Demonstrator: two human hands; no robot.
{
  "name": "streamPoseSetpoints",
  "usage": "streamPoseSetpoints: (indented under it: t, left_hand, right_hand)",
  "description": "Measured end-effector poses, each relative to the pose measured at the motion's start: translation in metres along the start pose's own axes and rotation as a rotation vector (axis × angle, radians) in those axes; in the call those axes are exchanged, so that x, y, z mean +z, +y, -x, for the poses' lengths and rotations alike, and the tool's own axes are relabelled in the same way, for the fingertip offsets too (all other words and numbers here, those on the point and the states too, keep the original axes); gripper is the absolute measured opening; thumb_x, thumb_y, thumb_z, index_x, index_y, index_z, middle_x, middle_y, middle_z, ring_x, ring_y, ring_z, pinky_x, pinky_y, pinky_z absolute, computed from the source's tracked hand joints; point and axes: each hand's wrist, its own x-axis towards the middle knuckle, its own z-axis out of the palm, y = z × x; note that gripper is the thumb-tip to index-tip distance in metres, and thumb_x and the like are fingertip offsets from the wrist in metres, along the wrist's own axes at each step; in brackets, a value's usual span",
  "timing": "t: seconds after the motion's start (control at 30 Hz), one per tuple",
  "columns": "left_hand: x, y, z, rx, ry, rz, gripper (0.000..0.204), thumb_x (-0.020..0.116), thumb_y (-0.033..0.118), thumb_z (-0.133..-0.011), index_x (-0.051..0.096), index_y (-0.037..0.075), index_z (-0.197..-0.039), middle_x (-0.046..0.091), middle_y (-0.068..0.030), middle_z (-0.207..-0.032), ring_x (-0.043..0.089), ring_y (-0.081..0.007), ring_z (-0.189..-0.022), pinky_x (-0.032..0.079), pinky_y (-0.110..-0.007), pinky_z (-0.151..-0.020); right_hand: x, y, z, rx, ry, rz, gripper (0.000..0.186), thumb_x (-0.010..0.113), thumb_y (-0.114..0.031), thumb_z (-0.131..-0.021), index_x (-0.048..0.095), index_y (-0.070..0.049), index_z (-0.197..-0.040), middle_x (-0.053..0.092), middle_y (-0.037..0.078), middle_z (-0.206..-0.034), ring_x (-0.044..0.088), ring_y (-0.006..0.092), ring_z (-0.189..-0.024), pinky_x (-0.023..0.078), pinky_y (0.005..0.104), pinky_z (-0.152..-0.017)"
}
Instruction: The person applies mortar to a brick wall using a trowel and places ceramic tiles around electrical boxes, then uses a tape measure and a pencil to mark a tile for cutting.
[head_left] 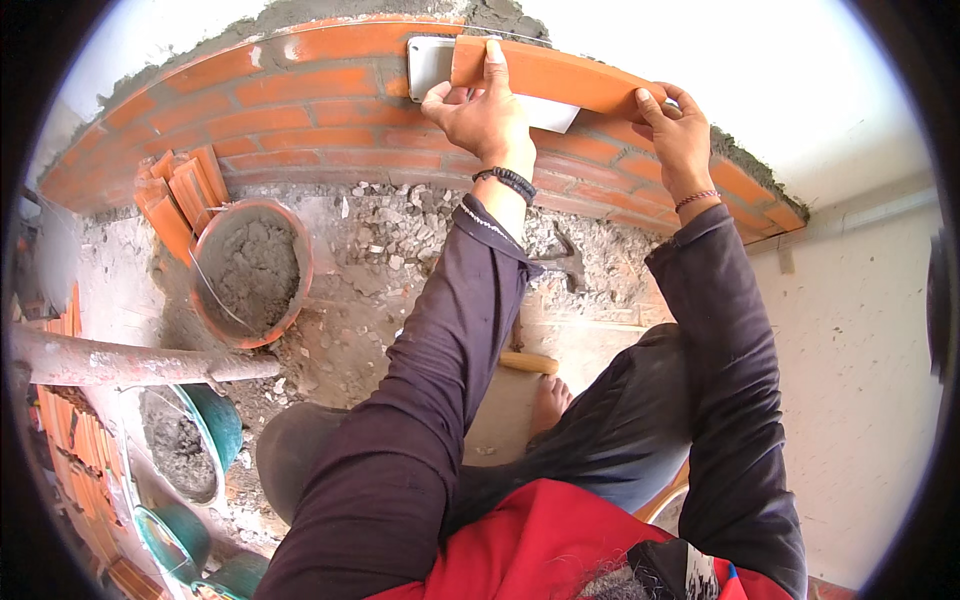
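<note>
Both hands hold a long, thin orange brick slip [570, 78] against the top of a low brick wall [275, 88]. My left hand [490, 125] grips its left part, thumb on the front face and fingers curled at the lower edge. At the right end, my right hand [678, 145] pinches it between thumb and fingers. Behind the slip is a flat white-grey plate or box [430, 66], mostly covered; its left end and lower edge show. Grey mortar [500, 18] lies along the wall's top, and a thin string runs there.
An orange-rimmed bucket [303, 290] of mortar stands left, beside stacked brick slips [182, 195]. A pole [150, 362] crosses above green buckets [218, 425]. Rubble [395, 225] and a hammer [572, 262] lie below the wall. A wooden handle [528, 362] is near my foot.
</note>
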Motion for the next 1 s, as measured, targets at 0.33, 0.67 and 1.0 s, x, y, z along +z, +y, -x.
streamPoseSetpoints:
  t: [0.33,0.67,1.0]
  left_hand:
    - [0.001,-0.004,-0.001,0.014,-0.032,0.04,0.071,0.086,0.029,-0.076,0.037,0.002,-0.12,0.047,-0.0157,-0.114,0.056,-0.0239,-0.101,0.056,-0.03,-0.084]
    - [0.001,0.001,0.004,0.058,0.027,-0.11,0.07,0.088,0.032,-0.075,0.04,0.001,-0.115,0.049,-0.0074,-0.101,0.053,-0.0136,-0.086,0.053,-0.026,-0.077]
    - [0.001,-0.003,0.003,0.039,-0.033,-0.012,0.065,0.085,0.02,-0.079,0.037,0.0,-0.118,0.052,-0.0119,-0.108,0.055,-0.0183,-0.097,0.053,-0.03,-0.085]
  right_hand:
    - [-0.001,0.003,0.004,0.063,0.031,-0.003,0.056,0.073,-0.022,-0.089,0.049,0.014,-0.126,0.065,0.021,-0.108,0.069,0.0237,-0.095,0.061,0.0318,-0.077]
    - [-0.006,0.008,0.001,0.071,0.004,0.0,0.061,0.072,-0.021,-0.09,0.044,0.015,-0.131,0.059,0.024,-0.119,0.067,0.0255,-0.1,0.061,0.0325,-0.079]
    - [-0.007,0.0,0.003,0.086,-0.025,0.012,0.065,0.071,-0.02,-0.091,0.04,0.017,-0.134,0.06,0.024,-0.119,0.067,0.0275,-0.101,0.061,0.0336,-0.082]
